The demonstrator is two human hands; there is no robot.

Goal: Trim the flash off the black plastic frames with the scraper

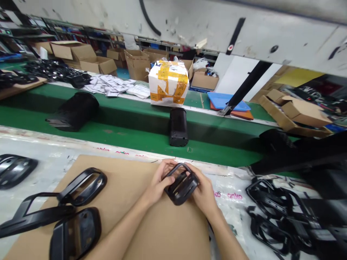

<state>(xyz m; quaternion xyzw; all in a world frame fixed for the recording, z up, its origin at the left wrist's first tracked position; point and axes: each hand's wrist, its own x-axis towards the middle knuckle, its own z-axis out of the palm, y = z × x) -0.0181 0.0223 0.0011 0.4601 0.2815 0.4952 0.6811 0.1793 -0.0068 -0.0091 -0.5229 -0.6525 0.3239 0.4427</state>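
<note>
Both hands hold one black plastic frame (182, 187) over the near edge of the workbench, above brown cardboard (168, 227). My left hand (159, 182) is closed on its left side, with the thumb at the inner edge. On the right side, my right hand (202, 186) is wrapped round the frame, its fingers partly hidden behind it. To the left, several similar black parts, one a frame with an opening (84, 186), lie on the cardboard. A black cylinder-like part (178, 127) rests on the green belt beyond my hands.
Black brackets (282, 213) are heaped at the right. The green belt (130, 133) crosses ahead, bearing a dark part (77, 110) at the left. Behind stand a taped white box (168, 83), blue tray (227, 101) and cartons. A white beam (189, 21) spans the top.
</note>
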